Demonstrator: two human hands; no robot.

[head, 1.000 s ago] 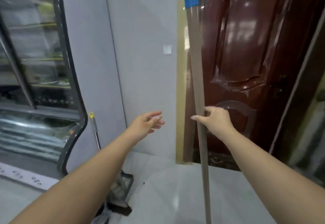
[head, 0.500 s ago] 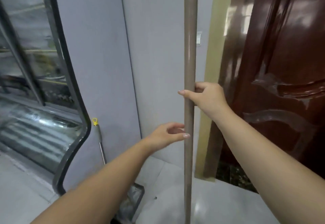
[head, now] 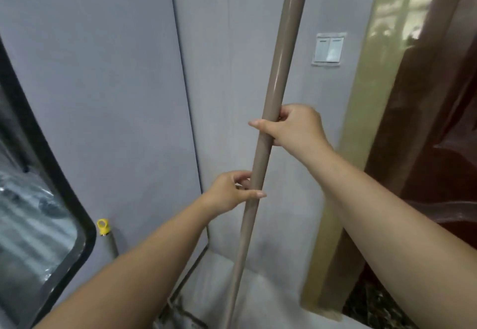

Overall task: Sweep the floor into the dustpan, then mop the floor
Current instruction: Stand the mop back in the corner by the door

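Both hands gripped the smooth, round taupe pole [head: 273, 101].
The right hand [head: 296, 127] curled round it above the left hand [head: 232, 194]; both pole ends ran out of frame.

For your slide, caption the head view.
Both hands, right hand above left hand, grip a taupe pole beside a grey wall.

A pole [head: 273, 101] stands nearly upright before the wall [head: 124, 96], leaning right at the top. The right hand [head: 294, 125] grips it above the left hand [head: 232, 193]. A switch [head: 328, 49] sits on the wall right of the pole, the door [head: 438, 122] farther right. A second handle [head: 109, 241] (lower left) leans beside the cabinet [head: 38, 212].
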